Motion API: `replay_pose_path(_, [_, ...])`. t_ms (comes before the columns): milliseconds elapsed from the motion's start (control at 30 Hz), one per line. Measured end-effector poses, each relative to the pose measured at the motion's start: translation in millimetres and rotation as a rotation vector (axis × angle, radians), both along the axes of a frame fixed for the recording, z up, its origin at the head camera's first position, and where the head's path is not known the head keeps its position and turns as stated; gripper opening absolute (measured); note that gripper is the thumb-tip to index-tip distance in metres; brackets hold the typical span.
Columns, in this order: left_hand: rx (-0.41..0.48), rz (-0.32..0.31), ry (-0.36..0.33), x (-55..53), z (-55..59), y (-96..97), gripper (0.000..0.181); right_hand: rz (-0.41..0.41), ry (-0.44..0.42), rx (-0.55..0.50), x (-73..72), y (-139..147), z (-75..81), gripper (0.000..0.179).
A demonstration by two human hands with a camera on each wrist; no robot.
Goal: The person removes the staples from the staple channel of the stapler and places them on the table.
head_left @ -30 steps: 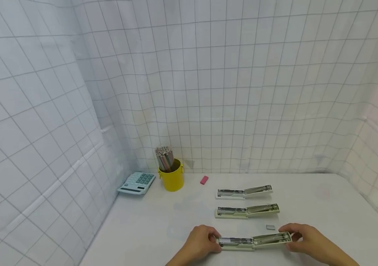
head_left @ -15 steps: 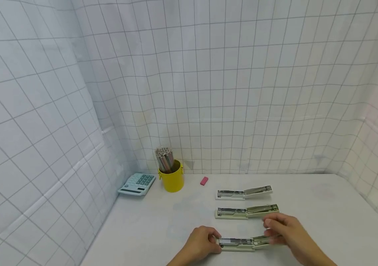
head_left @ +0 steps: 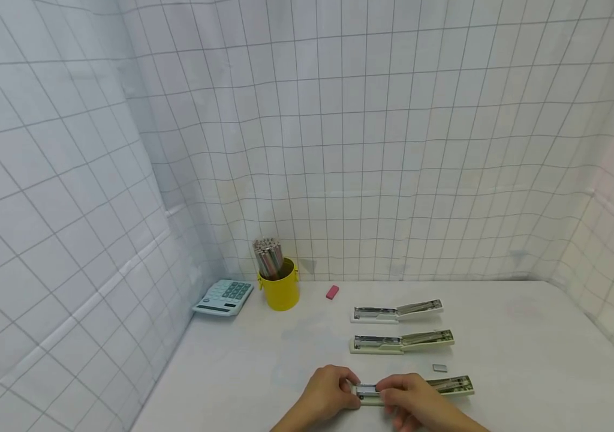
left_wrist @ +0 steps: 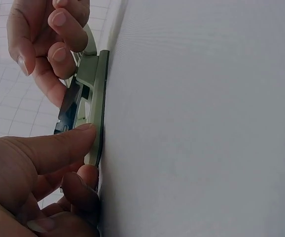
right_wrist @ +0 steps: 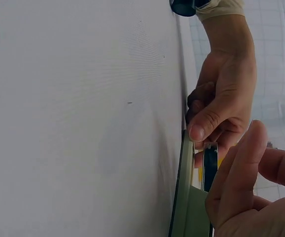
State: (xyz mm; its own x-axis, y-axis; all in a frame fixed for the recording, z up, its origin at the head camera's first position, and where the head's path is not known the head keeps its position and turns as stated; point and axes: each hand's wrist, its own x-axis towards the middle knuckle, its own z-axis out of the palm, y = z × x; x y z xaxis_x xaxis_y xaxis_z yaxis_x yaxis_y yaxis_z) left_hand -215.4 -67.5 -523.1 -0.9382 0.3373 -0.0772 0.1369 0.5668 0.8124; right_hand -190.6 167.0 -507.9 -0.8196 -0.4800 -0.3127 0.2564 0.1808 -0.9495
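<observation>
A pale green stapler [head_left: 457, 384] lies folded out flat near the table's front. Its base end is pinched between the thumb and fingers of my left hand [head_left: 325, 390]. My right hand [head_left: 420, 401] is over the stapler's middle and hides part of it. In the left wrist view, one right finger [left_wrist: 53, 90] reaches to the dark staple magazine [left_wrist: 69, 106], while the other fingers curl loosely and the thumb stays apart. The right wrist view shows the magazine's end [right_wrist: 209, 160] beside both hands. A small grey staple strip [head_left: 439, 368] lies behind the stapler.
Two more folded-out staplers, a pale green one [head_left: 377, 351] and a white one [head_left: 376, 320], lie in a row behind. Farther back are a pink eraser [head_left: 332, 292], a yellow bucket [head_left: 281, 295] of pencils [head_left: 269, 259] and a light blue calculator [head_left: 223, 298]. Grid-patterned cloth walls surround the table.
My right hand has moved left from the stapler's far end, past the grey strip, to the magazine. The strip is in view again at the same spot. My left hand has kept its grip.
</observation>
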Motion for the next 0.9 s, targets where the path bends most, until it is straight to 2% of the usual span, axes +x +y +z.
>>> replay_pose_path(233, [-0.005,0.007,0.001,-0.2,-2.4,0.7,0.021,-0.008,0.008,0.001,0.6,-6.9,-0.2,0.046])
replay_pose_path(467, [-0.003,0.005,0.008,0.2,-4.0,0.6,0.021,-0.059,-0.137,-0.162,3.3,-5.6,-3.6,0.046])
replay_pose_path(567, [-0.002,0.006,0.019,0.3,-4.0,0.9,0.022,-0.059,-0.153,-0.201,4.3,-6.1,-4.0,0.046])
replay_pose_path(767, [0.002,-0.018,0.033,-0.1,-4.5,3.2,0.021,-0.055,-0.149,-0.161,4.8,-2.4,0.7,0.045])
replay_pose_path(900, [-0.009,-0.009,0.036,0.1,-3.6,2.5,0.021,-0.02,-0.156,-0.167,3.2,0.3,3.5,0.049])
